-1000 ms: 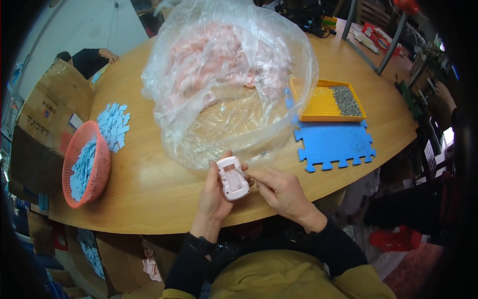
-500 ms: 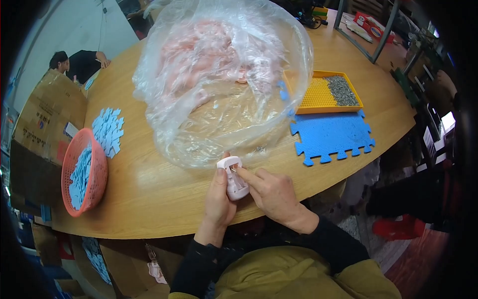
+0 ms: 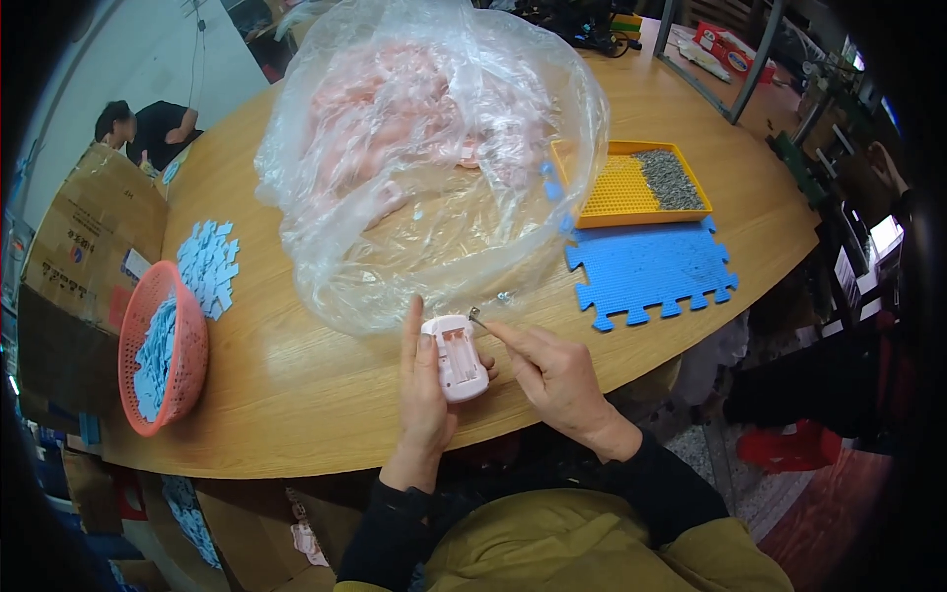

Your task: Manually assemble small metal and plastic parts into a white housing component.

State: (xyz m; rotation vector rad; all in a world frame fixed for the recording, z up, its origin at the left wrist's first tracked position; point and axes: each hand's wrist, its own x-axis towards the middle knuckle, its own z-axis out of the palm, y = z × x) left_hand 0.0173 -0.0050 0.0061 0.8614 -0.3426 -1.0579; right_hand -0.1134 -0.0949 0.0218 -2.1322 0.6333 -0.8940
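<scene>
Over the near table edge, my left hand (image 3: 422, 400) is closed around a pale pink plastic housing (image 3: 460, 367), its open battery compartment facing up. The left index finger points away along the housing's side. A small shiny metal contact piece (image 3: 475, 314) is pinched between the fingertips of my right hand (image 3: 564, 380), just off the housing's upper right corner and apart from it. Right beyond my hands lies a large clear plastic bag (image 3: 330, 276) with many pink plastic parts (image 3: 395, 94) inside.
At right, a yellow tray (image 3: 602, 219) holding small metal pieces (image 3: 669, 180) sits by a blue foam mat (image 3: 651, 276). Left are a pink basket (image 3: 192, 370) of light blue pieces, a loose blue pile (image 3: 209, 266) and a carton (image 3: 89, 232). Another person (image 3: 163, 128) sits far left.
My right fingers have drawn back from inside the battery compartment to beyond its upper right corner, now showing the metal contact piece. The housing has shifted slightly left and down.
</scene>
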